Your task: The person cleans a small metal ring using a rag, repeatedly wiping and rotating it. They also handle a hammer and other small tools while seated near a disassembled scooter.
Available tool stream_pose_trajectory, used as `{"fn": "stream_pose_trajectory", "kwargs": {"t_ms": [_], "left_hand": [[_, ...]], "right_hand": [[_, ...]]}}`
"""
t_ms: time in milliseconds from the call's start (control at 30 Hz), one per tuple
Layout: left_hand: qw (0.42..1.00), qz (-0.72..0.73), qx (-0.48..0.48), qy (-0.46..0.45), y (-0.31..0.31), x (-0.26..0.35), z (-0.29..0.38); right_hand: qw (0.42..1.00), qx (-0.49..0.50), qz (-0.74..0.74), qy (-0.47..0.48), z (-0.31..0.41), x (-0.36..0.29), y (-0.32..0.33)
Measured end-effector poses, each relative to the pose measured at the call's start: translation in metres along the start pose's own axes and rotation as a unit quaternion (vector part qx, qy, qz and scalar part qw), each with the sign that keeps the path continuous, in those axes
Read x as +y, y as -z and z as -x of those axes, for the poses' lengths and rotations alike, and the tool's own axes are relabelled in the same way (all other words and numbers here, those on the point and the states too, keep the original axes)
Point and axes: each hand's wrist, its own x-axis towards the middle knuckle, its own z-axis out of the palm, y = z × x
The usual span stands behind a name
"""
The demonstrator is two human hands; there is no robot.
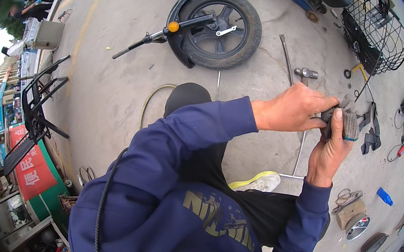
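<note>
Both of my hands meet at the right of the view, over the concrete ground. A dirty grey knitted glove (349,125) with a blue-green cuff edge is bunched between them; whether there is a second glove cannot be told. My left hand (295,109) pinches the dark bundle from the left with thumb and fingers. From below, my right hand (330,149) grips it, thumb upright against the cloth and fingers mostly hidden behind. A ball-peen hammer (307,73) and a metal pry bar (286,59) lie just beyond. Farther off lies a wheel (215,60) with its fork and fender.
A wire basket (396,51) stands at the upper right. Black straps (371,137), scissors (346,196), a wooden block (349,213), a metal bowl (357,227) and a blue bottle (384,196) lie at the right. A folding chair (38,106) stands at the left; people are beyond.
</note>
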Motion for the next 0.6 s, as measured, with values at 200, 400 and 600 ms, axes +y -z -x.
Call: {"fn": "stream_pose_trajectory", "kwargs": {"t_ms": [200,400,600], "left_hand": [[0.993,0.013,-0.068,0.092,-0.004,-0.010,0.000],[0.999,0.038,0.012,0.027,0.009,0.003,-0.007],[0.992,-0.078,-0.096,-0.018,-0.003,-0.016,0.003]], "right_hand": [[0.995,0.037,0.012,-0.087,-0.009,0.014,-0.001],[0.983,-0.051,0.141,0.105,-0.002,0.005,0.009],[0.986,0.070,-0.016,-0.151,-0.015,0.008,-0.004]]}}
